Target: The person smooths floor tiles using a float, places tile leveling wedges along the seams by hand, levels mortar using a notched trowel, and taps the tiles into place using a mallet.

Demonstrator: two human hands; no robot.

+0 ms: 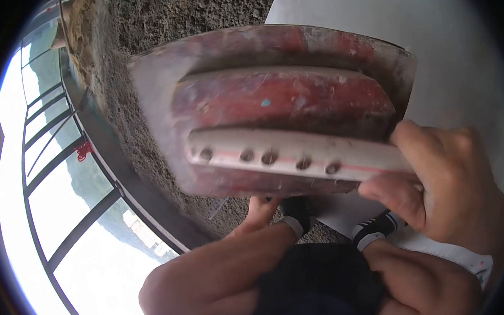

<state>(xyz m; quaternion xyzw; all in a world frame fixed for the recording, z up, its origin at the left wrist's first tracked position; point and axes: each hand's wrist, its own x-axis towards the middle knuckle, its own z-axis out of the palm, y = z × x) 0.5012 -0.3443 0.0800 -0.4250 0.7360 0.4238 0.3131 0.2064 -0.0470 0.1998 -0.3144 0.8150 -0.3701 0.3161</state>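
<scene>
A wide trowel [301,97] with a worn red and grey face fills the middle of the view, slightly blurred. Its white handle [229,148] has a row of dark holes and a thin pink line. My right hand [447,179] grips the handle's right end, thumb below and fingers wrapped over it. My left hand [259,210] shows only in part, low behind the trowel's lower edge and beyond my left leg. Its fingers are mostly hidden, and I cannot tell whether it touches the trowel or holds anything.
Rough grey-brown ground or wall [157,10] lies behind the trowel, beside a smooth pale surface [456,65]. Dark metal window framing [83,228] runs along the left, with a red object [83,150] on it. My bent legs [223,270] and dark shoes [379,226] are below.
</scene>
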